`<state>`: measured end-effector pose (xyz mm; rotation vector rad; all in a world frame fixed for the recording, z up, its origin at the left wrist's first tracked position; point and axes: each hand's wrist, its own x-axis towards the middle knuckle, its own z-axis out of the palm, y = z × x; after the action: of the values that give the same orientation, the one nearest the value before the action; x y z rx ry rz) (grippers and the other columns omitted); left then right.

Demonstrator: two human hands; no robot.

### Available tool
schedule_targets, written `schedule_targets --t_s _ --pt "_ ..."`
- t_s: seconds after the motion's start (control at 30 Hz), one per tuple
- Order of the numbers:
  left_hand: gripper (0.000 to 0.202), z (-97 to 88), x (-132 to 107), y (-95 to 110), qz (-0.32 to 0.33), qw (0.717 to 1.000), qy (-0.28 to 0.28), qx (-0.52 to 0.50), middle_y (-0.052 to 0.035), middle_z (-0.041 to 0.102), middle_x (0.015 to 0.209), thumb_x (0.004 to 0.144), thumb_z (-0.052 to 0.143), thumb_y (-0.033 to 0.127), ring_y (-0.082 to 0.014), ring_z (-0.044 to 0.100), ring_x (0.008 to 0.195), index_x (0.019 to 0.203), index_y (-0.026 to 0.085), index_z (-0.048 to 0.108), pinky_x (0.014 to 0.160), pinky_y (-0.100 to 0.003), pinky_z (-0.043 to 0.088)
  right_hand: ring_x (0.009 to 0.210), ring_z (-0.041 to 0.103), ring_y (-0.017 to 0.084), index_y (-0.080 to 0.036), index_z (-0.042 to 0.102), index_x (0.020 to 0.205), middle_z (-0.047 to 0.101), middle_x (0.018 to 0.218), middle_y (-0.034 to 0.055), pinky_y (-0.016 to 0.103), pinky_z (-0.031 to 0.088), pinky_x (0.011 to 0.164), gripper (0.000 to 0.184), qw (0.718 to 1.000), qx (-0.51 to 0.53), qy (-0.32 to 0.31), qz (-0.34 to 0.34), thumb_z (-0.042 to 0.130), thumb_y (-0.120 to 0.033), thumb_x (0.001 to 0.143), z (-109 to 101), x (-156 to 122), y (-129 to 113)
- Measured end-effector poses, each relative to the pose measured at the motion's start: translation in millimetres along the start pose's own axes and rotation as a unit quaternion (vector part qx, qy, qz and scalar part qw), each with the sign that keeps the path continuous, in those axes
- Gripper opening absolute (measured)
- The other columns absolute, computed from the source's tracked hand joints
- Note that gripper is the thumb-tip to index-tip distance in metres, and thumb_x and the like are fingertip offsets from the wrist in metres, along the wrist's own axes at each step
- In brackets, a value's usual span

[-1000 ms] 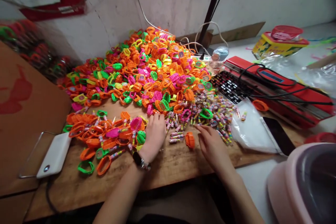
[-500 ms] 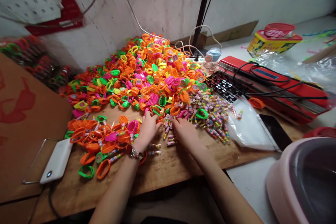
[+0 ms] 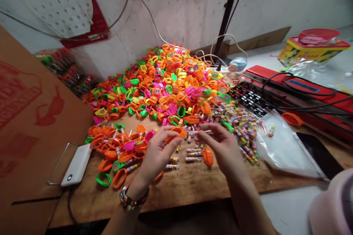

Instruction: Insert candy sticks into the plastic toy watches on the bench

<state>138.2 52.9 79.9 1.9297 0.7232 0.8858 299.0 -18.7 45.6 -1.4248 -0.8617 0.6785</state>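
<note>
My left hand (image 3: 161,148), with a beaded bracelet at the wrist, is closed on an orange toy watch (image 3: 180,131) between thumb and fingers. Facing it, my right hand (image 3: 217,143) pinches a small wrapped candy roll (image 3: 193,133) with clear twisted ends. Just below the hands, several candy rolls (image 3: 193,153) lie in a short stack beside another orange toy watch (image 3: 207,156). Left of my left hand is a loose group of toy watches (image 3: 110,141), some with candy rolls through them. Behind both hands rises a big heap of colourful toy watches (image 3: 171,80).
A pile of candy rolls (image 3: 242,128) lies right of centre. Farther right are clear plastic bags (image 3: 284,150), a dark phone (image 3: 320,154), and a red sealing machine (image 3: 303,84) with a black cable. A cardboard box (image 3: 35,117) and a white power bank (image 3: 77,165) stand left.
Both hands have lifted from the heap's front edge toward me. An orange toy watch is now in my left hand and a candy roll in my right. The view has shifted left.
</note>
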Motion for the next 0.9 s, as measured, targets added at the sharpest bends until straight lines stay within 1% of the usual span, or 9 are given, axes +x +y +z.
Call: schedule_targets --t_s 0.03,0.07,0.13,0.23,0.33,0.4,0.53,0.73,0.9 --pt "0.012 -1.8 -2 7 0.022 1.000 -0.003 0.020 -0.0060 0.063 0.105 0.088 0.060 0.029 -0.0180 0.059 0.104 0.087 0.020 0.067 0.090 -0.033 0.050 0.068 0.069 0.016 -0.019 0.062 0.095 0.068 0.082 0.0021 0.030 0.059 0.064 0.019 0.994 0.107 -0.007 -0.004 0.067 -0.032 0.083 -7 -8 -11" --pt "0.011 -3.1 -4 13 0.047 0.998 -0.007 0.042 -0.0056 0.062 0.105 0.090 0.058 0.027 -0.0173 0.059 0.105 0.089 0.020 0.066 0.091 -0.033 0.049 0.067 0.069 0.016 -0.020 0.064 0.092 0.068 0.083 0.0012 0.030 0.059 0.063 0.019 0.985 0.172 -0.018 -0.011 0.071 -0.033 0.080 -12 -16 -22" --pt "0.011 -4.5 -9 27 0.094 0.992 -0.010 0.084 -0.0049 0.061 0.106 0.092 0.054 0.023 -0.0158 0.058 0.105 0.094 0.021 0.065 0.092 -0.032 0.048 0.072 0.068 0.015 -0.024 0.067 0.100 0.069 0.089 0.0009 0.027 0.059 0.061 0.022 0.982 0.182 -0.041 -0.041 0.073 -0.031 0.079 -17 -28 -40" --pt "0.011 -4.9 -13 42 0.147 0.979 0.004 0.140 -0.0045 0.058 0.106 0.093 0.052 0.017 -0.0142 0.055 0.105 0.097 0.020 0.061 0.092 -0.030 0.047 0.082 0.066 0.015 -0.028 0.065 0.116 0.066 0.097 0.0032 0.026 0.057 0.065 0.031 0.987 0.046 -0.059 -0.144 0.066 -0.025 0.086 -14 -38 -56" --pt "0.011 -5.8 -16 51 0.180 0.966 0.020 0.183 -0.0046 0.056 0.104 0.093 0.050 0.014 -0.0138 0.054 0.103 0.097 0.019 0.059 0.091 -0.029 0.048 0.088 0.062 0.014 -0.023 0.064 0.117 0.062 0.095 0.0048 0.026 0.055 0.073 0.028 0.960 -0.092 -0.045 -0.260 0.057 -0.018 0.091 -8 -43 -61" --pt "0.010 -6.6 -17 54 0.191 0.961 0.023 0.199 -0.0048 0.055 0.103 0.093 0.050 0.013 -0.0137 0.053 0.102 0.097 0.018 0.057 0.090 -0.028 0.048 0.091 0.061 0.013 -0.019 0.062 0.117 0.061 0.097 0.0059 0.025 0.054 0.078 0.027 0.942 -0.141 -0.028 -0.302 0.052 -0.014 0.093 -7 -46 -63" --pt "0.010 -7.0 -19 57 0.206 0.953 0.020 0.223 -0.0061 0.053 0.106 0.092 0.050 0.013 -0.0143 0.053 0.103 0.099 0.017 0.056 0.091 -0.029 0.048 0.097 0.060 0.013 -0.015 0.056 0.119 0.061 0.102 0.0083 0.024 0.051 0.082 0.026 0.921 -0.194 -0.024 -0.337 0.045 -0.012 0.095 -6 -49 -66" --pt "0.009 -6.3 -21 62 0.220 0.941 0.019 0.255 -0.0081 0.051 0.108 0.092 0.050 0.012 -0.0152 0.051 0.105 0.099 0.015 0.056 0.093 -0.029 0.047 0.101 0.057 0.018 -0.010 0.047 0.131 0.061 0.108 0.0126 0.032 0.048 0.088 0.038 0.866 -0.305 0.037 -0.394 0.048 -0.008 0.094 0 -50 -65" --pt "0.008 -3.1 -22 61 0.200 0.934 0.012 0.296 -0.0089 0.051 0.107 0.094 0.046 0.014 -0.0179 0.052 0.103 0.096 0.015 0.054 0.090 -0.034 0.049 0.091 0.055 0.022 -0.002 0.046 0.131 0.060 0.099 0.0145 0.036 0.049 0.080 0.040 0.840 -0.364 0.044 -0.401 0.052 -0.015 0.093 5 -52 -62"
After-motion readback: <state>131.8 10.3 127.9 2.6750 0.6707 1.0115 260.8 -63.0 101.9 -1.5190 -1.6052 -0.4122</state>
